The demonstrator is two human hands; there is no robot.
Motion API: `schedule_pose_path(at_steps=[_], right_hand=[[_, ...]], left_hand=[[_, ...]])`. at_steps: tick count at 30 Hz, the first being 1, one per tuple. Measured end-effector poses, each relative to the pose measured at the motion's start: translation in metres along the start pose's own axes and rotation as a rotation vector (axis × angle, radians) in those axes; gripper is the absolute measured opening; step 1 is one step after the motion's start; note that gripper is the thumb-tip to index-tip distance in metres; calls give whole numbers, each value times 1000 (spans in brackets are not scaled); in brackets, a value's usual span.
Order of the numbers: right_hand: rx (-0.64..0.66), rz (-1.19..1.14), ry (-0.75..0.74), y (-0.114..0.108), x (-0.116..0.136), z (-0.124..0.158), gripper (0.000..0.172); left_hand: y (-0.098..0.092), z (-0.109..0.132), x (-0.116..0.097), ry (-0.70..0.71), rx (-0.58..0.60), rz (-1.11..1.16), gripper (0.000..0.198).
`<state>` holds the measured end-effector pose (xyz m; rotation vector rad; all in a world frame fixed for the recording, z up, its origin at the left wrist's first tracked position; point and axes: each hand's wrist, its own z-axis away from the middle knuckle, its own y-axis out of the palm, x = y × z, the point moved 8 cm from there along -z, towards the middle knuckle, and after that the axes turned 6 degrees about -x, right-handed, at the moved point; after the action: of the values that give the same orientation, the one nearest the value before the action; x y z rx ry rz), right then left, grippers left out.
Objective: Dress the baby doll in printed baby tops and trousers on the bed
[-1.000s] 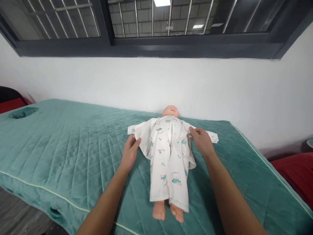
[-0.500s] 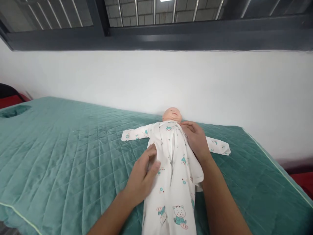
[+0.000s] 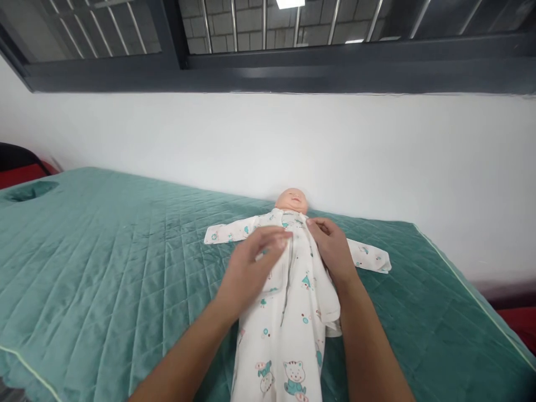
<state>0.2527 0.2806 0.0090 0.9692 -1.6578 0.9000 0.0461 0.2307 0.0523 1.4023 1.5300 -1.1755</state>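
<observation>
Head view: the doll (image 3: 292, 199) lies flat on its back on the green bed (image 3: 104, 251), head to the wall and legs toward the person, so its long axis runs straight away from the body. Both hands are on the chest of its white suit (image 3: 285, 324), one on each side of the front opening. The left hand (image 3: 251, 268) covers the left flap, fingers stretched and blurred. The right hand (image 3: 333, 251) sits nearer the collar, fingertips curled there. Pinching cloth or only pressing? Cannot tell for either.
</observation>
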Motion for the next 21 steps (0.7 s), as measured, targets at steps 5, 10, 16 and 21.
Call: schedule_pose_path(at_steps=[5,10,16,21], right_hand=[[58,44,57,5,4,4,33],[31,39,100,0,-5,1,25],[-19,38,200,-1,-7,5,24],[-37,-13,220,1,-1,9,25]], left_hand=[[-10,-73,22,-74,-169,-243,23],[27,-110,43,-79,92,-524,16],[35,-111,49,-6,128,-468,13],[35,-115,45,93,105,-416,12]])
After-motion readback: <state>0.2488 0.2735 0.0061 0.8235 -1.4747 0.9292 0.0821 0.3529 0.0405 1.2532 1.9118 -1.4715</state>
